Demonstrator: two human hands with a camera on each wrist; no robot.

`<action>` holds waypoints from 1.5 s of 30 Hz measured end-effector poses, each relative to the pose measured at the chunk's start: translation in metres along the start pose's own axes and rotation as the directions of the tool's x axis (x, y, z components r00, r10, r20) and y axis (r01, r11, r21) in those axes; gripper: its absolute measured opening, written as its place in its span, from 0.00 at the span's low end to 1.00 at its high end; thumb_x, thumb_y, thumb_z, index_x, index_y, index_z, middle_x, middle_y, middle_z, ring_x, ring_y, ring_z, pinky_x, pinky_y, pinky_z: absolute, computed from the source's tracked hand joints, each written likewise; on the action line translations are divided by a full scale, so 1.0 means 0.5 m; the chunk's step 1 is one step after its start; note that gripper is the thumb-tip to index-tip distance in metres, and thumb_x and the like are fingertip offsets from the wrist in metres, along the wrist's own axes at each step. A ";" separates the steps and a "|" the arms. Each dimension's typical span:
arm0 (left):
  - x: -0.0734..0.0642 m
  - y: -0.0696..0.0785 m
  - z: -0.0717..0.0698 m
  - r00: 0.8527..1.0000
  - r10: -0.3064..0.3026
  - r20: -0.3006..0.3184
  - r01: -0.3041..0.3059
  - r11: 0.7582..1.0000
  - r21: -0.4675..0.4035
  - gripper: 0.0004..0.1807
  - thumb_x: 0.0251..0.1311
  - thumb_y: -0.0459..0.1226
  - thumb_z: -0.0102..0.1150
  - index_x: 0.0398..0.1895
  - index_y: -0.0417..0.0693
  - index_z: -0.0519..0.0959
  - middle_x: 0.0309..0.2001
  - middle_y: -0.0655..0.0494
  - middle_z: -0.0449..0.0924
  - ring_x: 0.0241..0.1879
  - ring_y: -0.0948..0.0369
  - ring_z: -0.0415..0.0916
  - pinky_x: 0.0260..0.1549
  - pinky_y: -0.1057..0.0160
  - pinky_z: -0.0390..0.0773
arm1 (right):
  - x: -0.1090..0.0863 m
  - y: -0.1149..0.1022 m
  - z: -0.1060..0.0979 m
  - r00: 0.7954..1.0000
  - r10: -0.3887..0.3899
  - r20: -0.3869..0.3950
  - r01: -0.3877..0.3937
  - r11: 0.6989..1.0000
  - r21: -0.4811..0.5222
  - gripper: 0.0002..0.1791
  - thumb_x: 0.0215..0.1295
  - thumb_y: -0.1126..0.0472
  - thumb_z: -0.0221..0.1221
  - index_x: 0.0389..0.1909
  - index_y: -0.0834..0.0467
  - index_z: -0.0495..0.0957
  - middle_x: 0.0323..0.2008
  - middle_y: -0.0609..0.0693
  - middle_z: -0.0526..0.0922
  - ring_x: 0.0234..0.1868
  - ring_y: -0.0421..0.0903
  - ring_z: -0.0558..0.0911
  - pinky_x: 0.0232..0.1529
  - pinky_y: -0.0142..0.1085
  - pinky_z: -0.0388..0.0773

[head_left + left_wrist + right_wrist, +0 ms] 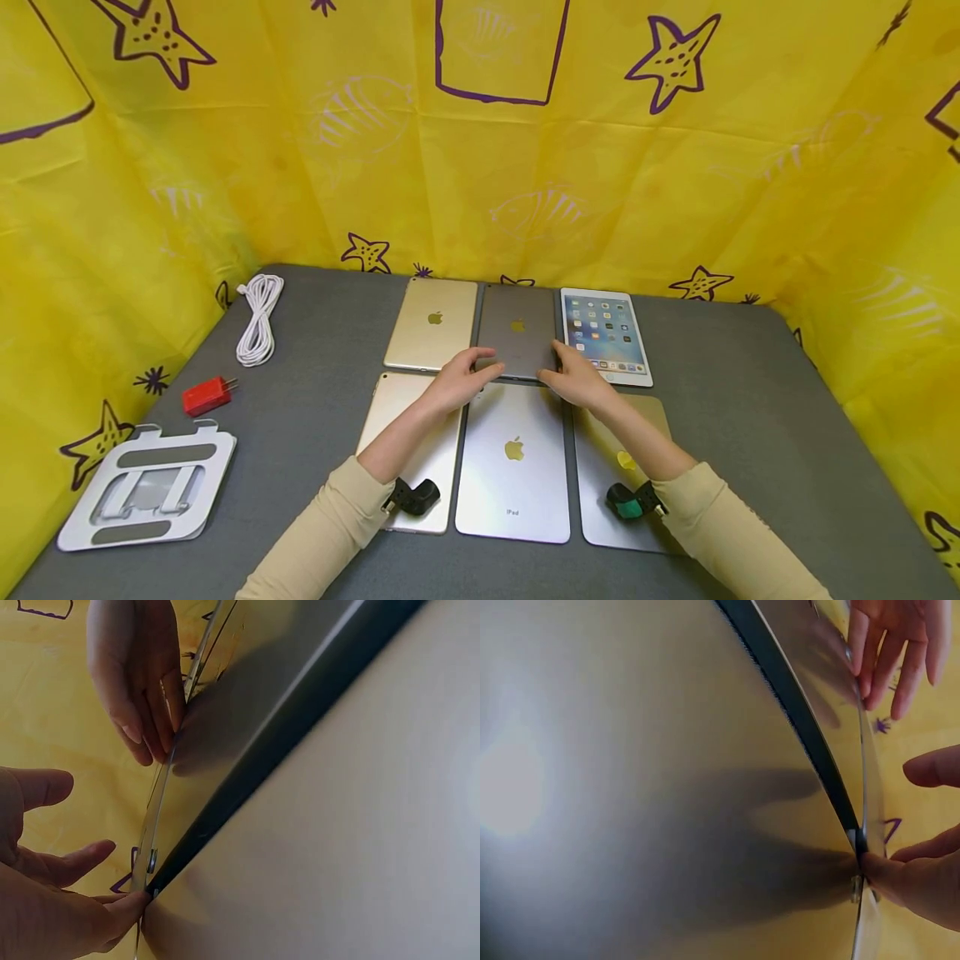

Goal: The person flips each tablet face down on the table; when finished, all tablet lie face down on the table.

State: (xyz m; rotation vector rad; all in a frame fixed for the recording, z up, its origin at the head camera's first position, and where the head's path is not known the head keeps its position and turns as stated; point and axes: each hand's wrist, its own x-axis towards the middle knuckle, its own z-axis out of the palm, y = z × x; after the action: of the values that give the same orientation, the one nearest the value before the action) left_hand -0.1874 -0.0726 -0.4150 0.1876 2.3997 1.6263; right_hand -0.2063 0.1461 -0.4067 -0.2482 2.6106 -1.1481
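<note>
A dark grey tablet [517, 329] lies back-side up in the middle of the far row. At its near left corner, my left hand [461, 379] touches the edge with its fingertips. The right hand [576, 377] does likewise at the near right corner, close to a white-framed tablet [606, 329] with its screen lit. Both thumbs stand off the tablet; in the right wrist view the thumb [934, 766] is clear of the edge. Left of the grey tablet lies a gold tablet [433, 321]. Directly in front is a silver tablet [513, 483] marked iPad.
Under my forearms lie another pale tablet [420, 492] and a gold-backed one [611, 517] with a yellow spot. To the left are a coiled white cable [258, 321], a red charger plug [207, 396] and a white folding stand [150, 492]. Yellow patterned cloth [487, 167] surrounds the table.
</note>
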 end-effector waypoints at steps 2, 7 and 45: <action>-0.001 0.001 0.002 1.000 0.004 -0.012 -0.004 1.000 0.011 0.28 0.67 0.45 0.56 0.65 0.39 0.70 0.63 0.43 0.71 0.52 0.49 0.74 0.49 0.52 0.75 | -0.001 0.001 0.001 1.000 0.001 -0.011 -0.001 1.000 0.011 0.40 0.68 0.59 0.55 0.72 0.73 0.48 0.71 0.71 0.53 0.71 0.65 0.54 0.69 0.56 0.53; 0.001 0.006 0.012 0.999 0.028 -0.025 -0.027 0.999 0.038 0.25 0.67 0.44 0.57 0.63 0.42 0.73 0.62 0.45 0.73 0.62 0.48 0.68 0.58 0.48 0.69 | -0.003 0.006 -0.002 1.000 0.003 -0.019 -0.002 0.997 0.079 0.39 0.68 0.60 0.54 0.73 0.71 0.49 0.71 0.70 0.55 0.70 0.65 0.58 0.68 0.55 0.57; 0.067 0.083 0.185 0.987 -0.068 0.146 0.110 0.948 -0.300 0.30 0.66 0.41 0.57 0.67 0.35 0.66 0.67 0.39 0.65 0.67 0.47 0.61 0.65 0.51 0.62 | -0.108 0.160 -0.154 0.961 0.208 -0.182 -0.124 0.913 0.388 0.31 0.74 0.63 0.48 0.73 0.68 0.52 0.71 0.68 0.58 0.70 0.60 0.58 0.69 0.54 0.54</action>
State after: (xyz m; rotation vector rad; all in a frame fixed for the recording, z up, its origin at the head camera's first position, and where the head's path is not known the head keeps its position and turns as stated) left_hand -0.1964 0.0340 -0.4135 0.1250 1.9954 1.8530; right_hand -0.1834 0.2674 -0.4067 0.1906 2.4589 -1.6553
